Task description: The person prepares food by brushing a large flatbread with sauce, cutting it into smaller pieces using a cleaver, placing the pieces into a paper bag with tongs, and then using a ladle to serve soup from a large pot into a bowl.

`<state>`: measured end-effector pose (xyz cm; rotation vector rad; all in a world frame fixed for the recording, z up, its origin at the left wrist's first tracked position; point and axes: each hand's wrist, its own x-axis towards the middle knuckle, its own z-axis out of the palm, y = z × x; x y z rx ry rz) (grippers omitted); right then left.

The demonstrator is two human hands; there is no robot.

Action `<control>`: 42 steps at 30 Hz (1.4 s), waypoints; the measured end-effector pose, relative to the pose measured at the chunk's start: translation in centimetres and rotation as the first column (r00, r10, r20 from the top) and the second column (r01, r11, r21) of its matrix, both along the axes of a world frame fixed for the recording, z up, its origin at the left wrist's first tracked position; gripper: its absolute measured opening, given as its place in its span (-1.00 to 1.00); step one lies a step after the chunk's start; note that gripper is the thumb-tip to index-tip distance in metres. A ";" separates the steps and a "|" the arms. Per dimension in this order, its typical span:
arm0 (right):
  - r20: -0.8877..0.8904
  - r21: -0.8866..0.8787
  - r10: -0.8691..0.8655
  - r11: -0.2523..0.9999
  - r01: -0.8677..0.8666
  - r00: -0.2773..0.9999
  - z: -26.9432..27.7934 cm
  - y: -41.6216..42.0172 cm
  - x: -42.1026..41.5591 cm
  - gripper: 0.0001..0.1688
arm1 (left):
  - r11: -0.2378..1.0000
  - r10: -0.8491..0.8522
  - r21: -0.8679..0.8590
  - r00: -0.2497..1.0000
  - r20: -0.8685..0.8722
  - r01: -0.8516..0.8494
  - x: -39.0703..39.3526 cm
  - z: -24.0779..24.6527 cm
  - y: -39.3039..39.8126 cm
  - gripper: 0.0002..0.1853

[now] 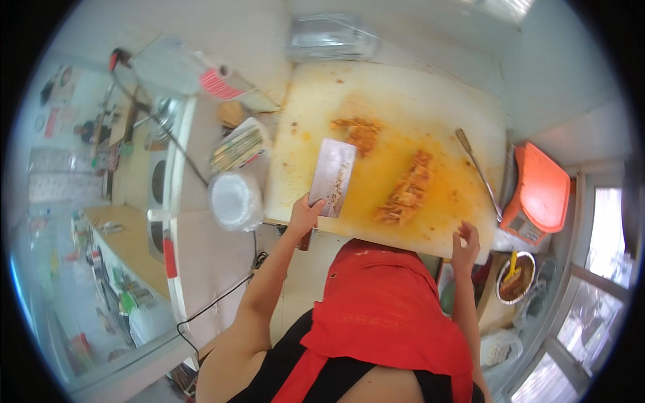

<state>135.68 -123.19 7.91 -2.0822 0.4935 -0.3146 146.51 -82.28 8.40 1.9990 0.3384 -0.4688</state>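
Note:
My left hand (304, 215) grips a cleaver (332, 174) near the joint of blade and handle. Bits of food stick to the broad blade, which is held above the left part of a stained white cutting board (443, 101). Near the board's middle lies a piece of cut, browned food (405, 194), possibly fried meat, in several strips. Farther back, a second browned portion (363, 133) sits just beyond the blade. My right hand (466, 241) hovers at the board's near right edge, fingers loosely curled and apart, holding nothing.
A long-handled metal utensil (478, 174) lies along the board's right side, beside an orange-lidded container (541, 189). A foil bowl (515, 277) holds sauce and a yellow spoon. Wrapped white bowls (234, 200) and packaged skewers or chopsticks (242, 143) stand left. Wrapped trays (330, 38) lie behind.

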 end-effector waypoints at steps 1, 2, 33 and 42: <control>-0.014 0.021 0.006 1.000 -0.006 1.000 -0.2 0.7 -0.2 -0.68 | 0.986 0.143 -0.079 0.989 -0.044 -0.146 -0.4 -1.3 1.5 -0.75; -0.036 0.034 0.033 0.999 -0.031 0.999 -0.7 1.4 -0.4 -0.71 | 0.976 0.204 -0.074 0.978 -0.042 -0.207 -0.4 -3.1 3.1 -0.73; -0.124 0.977 0.124 0.189 0.099 0.984 5.3 14.2 6.6 -0.43 | 0.293 -0.252 0.870 0.846 0.470 -0.396 13.0 1.7 19.0 -0.93; -0.099 0.988 0.114 0.128 0.084 0.988 4.9 14.0 7.4 -0.51 | 0.473 -0.344 0.731 0.661 0.667 -0.492 10.8 2.8 18.0 -0.88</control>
